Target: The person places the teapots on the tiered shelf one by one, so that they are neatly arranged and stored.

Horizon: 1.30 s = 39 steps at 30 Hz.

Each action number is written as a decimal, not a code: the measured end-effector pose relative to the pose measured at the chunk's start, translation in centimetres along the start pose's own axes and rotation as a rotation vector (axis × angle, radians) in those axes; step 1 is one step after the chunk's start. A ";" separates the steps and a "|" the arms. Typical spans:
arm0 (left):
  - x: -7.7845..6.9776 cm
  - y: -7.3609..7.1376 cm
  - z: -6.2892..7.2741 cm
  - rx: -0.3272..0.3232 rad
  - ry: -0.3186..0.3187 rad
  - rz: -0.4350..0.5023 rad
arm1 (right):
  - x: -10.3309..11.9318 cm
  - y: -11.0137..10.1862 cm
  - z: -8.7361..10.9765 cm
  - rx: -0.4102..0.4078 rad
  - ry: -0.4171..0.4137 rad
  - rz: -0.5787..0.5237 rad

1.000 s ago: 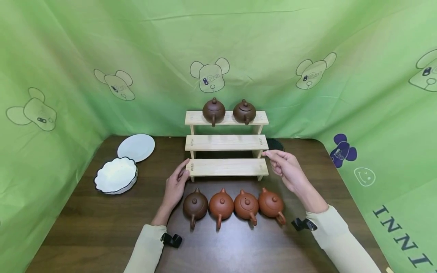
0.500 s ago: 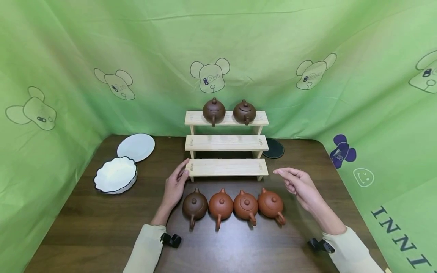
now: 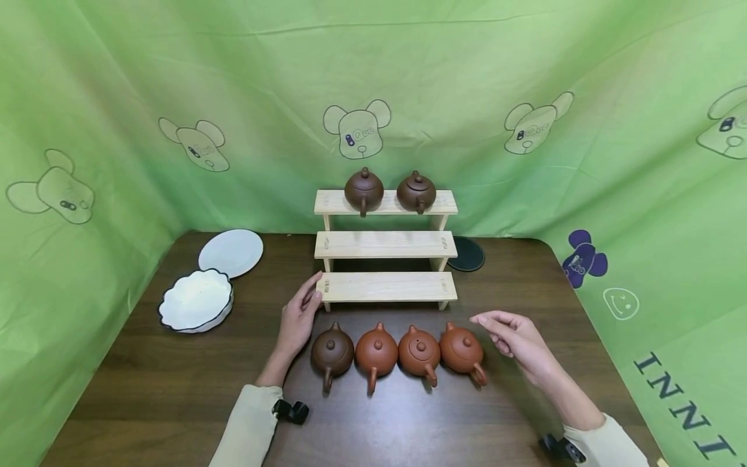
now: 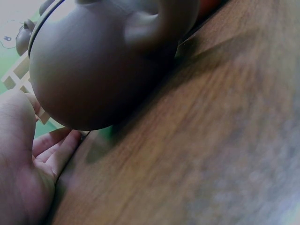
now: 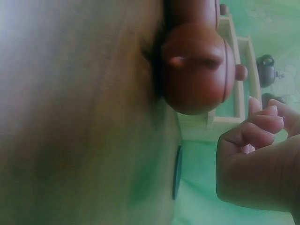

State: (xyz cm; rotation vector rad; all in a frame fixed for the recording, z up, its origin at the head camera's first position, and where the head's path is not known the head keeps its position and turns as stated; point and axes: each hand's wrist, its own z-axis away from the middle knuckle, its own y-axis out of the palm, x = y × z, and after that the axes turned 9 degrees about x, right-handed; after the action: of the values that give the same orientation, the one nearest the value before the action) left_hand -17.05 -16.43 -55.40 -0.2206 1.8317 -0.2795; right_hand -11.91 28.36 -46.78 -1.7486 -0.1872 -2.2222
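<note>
At the left end of the lowest step of a pale wooden three-step rack (image 3: 385, 287), my left hand (image 3: 297, 321) rests with thumb and fingertips against the edge. Beside that wrist stands a dark brown teapot (image 3: 332, 352), large in the left wrist view. Three reddish clay teapots continue the row: a left one (image 3: 376, 353), a middle one (image 3: 419, 355) and a right one (image 3: 462, 350). My right hand (image 3: 519, 340) hovers just right of the last one, holding nothing, its fingers loosely bent. Two dark teapots, one left (image 3: 364, 192) and one right (image 3: 416, 192), sit on the top step.
A scalloped white bowl (image 3: 197, 301) and a flat white plate (image 3: 231, 253) lie at the table's left. Behind the rack's right side is a dark round mat (image 3: 467, 254), partly hidden. A green curtain (image 3: 443, 78) closes off the back and sides of the brown table (image 3: 146, 389).
My right hand has drawn back from the rack's right side toward me, coming down beside the rightmost reddish teapot. The left hand stays at the rack's edge, and the teapots stand as before.
</note>
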 end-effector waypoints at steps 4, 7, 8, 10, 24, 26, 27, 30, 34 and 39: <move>1.0 -0.1 -0.1 0.010 0.004 0.004 | -0.8 0.0 0.8 -0.003 0.012 0.023; 1.7 -0.1 -0.3 0.012 -0.004 0.003 | -1.4 -0.2 1.5 -0.009 0.027 0.029; 1.7 -0.1 -0.3 0.014 -0.014 0.004 | -1.6 -0.2 1.7 -0.011 0.033 0.028; 1.8 -0.2 -0.3 0.017 -0.027 0.005 | -2.0 -0.4 2.0 -0.010 0.043 0.028; -0.2 -0.2 -0.1 0.032 -0.090 0.026 | -4.3 -0.9 3.9 0.148 0.054 0.066; -0.4 -0.2 -0.1 0.038 -0.089 0.039 | -4.6 -0.9 4.1 0.167 0.066 0.065; -0.4 -0.3 -0.1 0.033 -0.070 0.044 | -4.7 -0.9 4.2 0.173 0.074 0.063; 0.7 -0.2 -0.2 0.026 0.006 0.053 | -5.0 -0.8 4.4 0.215 0.079 0.048; 1.8 -0.2 -0.4 0.022 0.011 0.029 | -5.1 -0.6 4.5 0.283 0.070 0.022; 1.6 -0.1 -0.3 0.015 -0.007 0.015 | -5.0 -0.1 4.4 0.303 0.092 0.021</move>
State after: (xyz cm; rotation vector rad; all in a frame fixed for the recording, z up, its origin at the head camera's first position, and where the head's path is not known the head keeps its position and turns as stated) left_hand -17.78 -16.96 -56.80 -0.1972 1.8228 -0.2817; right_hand -6.82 30.49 -50.47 -1.4778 -0.4565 -2.1240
